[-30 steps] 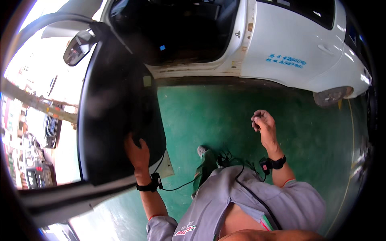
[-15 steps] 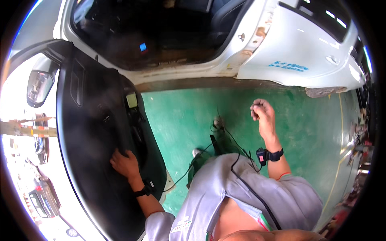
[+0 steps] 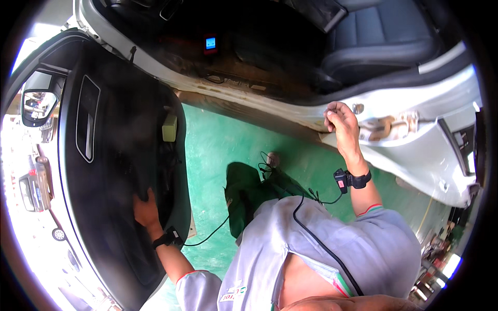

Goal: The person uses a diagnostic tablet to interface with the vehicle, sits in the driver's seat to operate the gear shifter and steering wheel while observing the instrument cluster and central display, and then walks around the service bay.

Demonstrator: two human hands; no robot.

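Note:
The open car door [image 3: 119, 171] stands at my left, its dark inner panel facing me. My left hand [image 3: 147, 210] grips that panel at the armrest, thumb apart from the fingers; the fingertips sink into dark trim and are partly hidden. A pale yellow-green box-shaped object [image 3: 169, 128] sits in the door's pocket area, beyond the hand. My right hand [image 3: 342, 124] is raised in front of the car's door sill, fingers curled in, and nothing shows in it. Both wrists wear black straps with small devices; thin black cables run from them.
Ahead lies the white car's doorway with a dark seat [image 3: 384, 36] and a small lit screen [image 3: 210, 43] low inside. A latch and bare metal show on the pillar [image 3: 389, 127]. The side mirror [image 3: 39, 107] juts out at far left. The floor [image 3: 205, 150] is green.
My view has shifted closer and to the right, so more of the doorway and seat shows. My left hand stays on the door panel. My right hand, still curled, now appears against the sill.

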